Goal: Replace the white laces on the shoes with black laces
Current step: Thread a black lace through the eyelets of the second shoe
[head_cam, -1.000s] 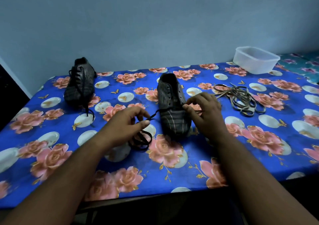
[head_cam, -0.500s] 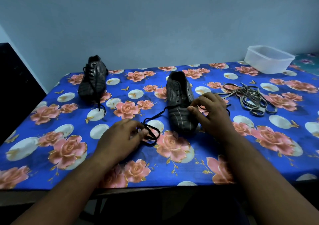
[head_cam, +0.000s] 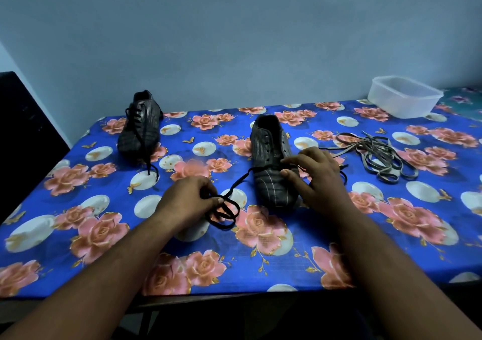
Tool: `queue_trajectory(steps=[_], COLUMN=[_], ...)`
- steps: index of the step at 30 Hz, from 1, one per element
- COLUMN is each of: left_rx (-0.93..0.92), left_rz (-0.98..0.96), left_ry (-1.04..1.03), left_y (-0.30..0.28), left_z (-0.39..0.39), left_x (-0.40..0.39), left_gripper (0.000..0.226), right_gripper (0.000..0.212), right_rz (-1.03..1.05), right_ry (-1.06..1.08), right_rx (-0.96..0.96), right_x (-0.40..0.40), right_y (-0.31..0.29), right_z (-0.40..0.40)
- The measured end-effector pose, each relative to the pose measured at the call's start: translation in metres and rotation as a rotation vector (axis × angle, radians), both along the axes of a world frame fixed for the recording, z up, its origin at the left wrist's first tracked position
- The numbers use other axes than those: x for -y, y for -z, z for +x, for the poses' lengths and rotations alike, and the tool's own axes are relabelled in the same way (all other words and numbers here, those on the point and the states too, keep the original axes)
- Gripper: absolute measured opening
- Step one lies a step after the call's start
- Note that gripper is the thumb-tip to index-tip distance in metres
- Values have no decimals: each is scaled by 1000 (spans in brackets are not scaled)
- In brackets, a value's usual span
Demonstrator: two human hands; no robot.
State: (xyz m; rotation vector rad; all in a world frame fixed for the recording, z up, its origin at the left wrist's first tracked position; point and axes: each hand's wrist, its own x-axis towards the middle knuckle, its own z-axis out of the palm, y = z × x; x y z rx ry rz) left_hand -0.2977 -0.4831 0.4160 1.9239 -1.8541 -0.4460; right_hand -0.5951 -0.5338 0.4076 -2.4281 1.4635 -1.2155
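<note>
A dark striped shoe (head_cam: pixel 271 157) lies mid-table, toe toward me, with a black lace (head_cam: pixel 224 209) running across its lowest eyelets. My left hand (head_cam: pixel 186 200) pinches the left part of that lace, which loops on the cloth beside it. My right hand (head_cam: pixel 315 172) rests on the shoe's right side, fingertips over the lace crossing; the lace's other end trails past it. A second dark shoe (head_cam: pixel 139 128) with black lacing stands at the back left. The removed pale laces (head_cam: pixel 378 154) lie tangled to the right.
A blue floral cloth (head_cam: pixel 104 235) covers the table, whose front edge is close to me. A translucent plastic box (head_cam: pixel 404 96) stands at the back right corner. A dark object (head_cam: pixel 23 136) stands left of the table. A plain wall runs behind.
My left hand has drawn the black lace down and toward me, onto the cloth. My right hand stays at the shoe's right side, fingers now more spread. The camera has shifted.
</note>
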Motion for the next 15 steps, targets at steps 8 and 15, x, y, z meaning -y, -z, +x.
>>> queue_trajectory(steps=[8, 15], left_rx=[-259, -682], left_rz=[-51, -6], left_ry=[36, 26], left_y=[-9, -16], left_z=[17, 44], left_x=[-2, 9], left_gripper=[18, 38], right_gripper=[40, 7], right_rz=[113, 155], right_ry=[5, -116], right_rx=[-59, 152], right_x=[-4, -7], right_y=[-2, -9], right_z=[3, 3])
